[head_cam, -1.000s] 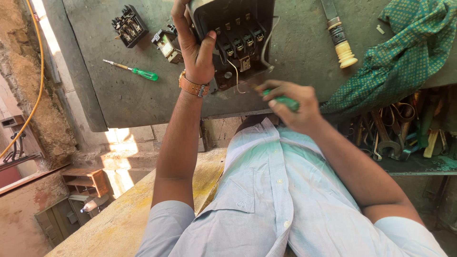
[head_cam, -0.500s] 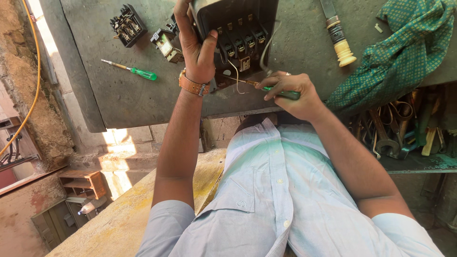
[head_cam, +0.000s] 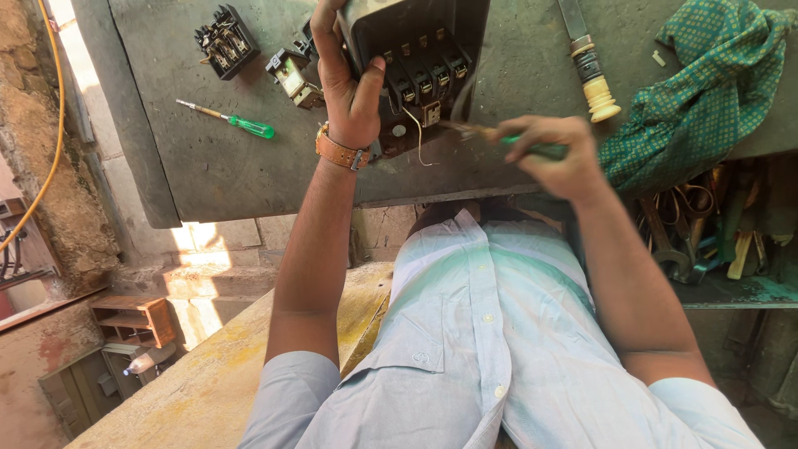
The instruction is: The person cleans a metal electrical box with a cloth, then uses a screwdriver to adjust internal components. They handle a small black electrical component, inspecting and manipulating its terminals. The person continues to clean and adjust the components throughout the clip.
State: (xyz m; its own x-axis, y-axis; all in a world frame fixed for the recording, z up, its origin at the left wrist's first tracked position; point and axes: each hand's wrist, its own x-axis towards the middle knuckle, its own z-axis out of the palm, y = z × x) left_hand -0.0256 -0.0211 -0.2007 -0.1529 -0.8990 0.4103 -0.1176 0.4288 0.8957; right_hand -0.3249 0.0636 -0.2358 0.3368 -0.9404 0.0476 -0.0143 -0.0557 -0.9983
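A light blue shirt (head_cam: 490,357) is seen nearest to the camera, with 2 bare forearms reaching up to a grey table (head_cam: 208,166). At about 1 o'clock from the shirt, the right hand (head_cam: 553,154) is clenched around a green-handled screwdriver (head_cam: 507,137), and its tip is directed toward 9 o'clock, at the lower edge of a black switch box (head_cam: 416,58). A thin loose wire (head_cam: 416,137) hangs from the box just beside the tip. At 11 o'clock, the left hand (head_cam: 349,87), with a brown watch strap (head_cam: 339,152) on the wrist, is grasping the left side of the box, the thumb laid on its front. The box is kept tilted on the table, at 12 o'clock. At 10 o'clock, well apart from the hands, a second green screwdriver (head_cam: 229,119) is laid, and 2 small black parts (head_cam: 226,40) beyond it. At 2 o'clock a green cloth (head_cam: 706,91) is lying, and a cream-tipped tool (head_cam: 592,79) beside it.
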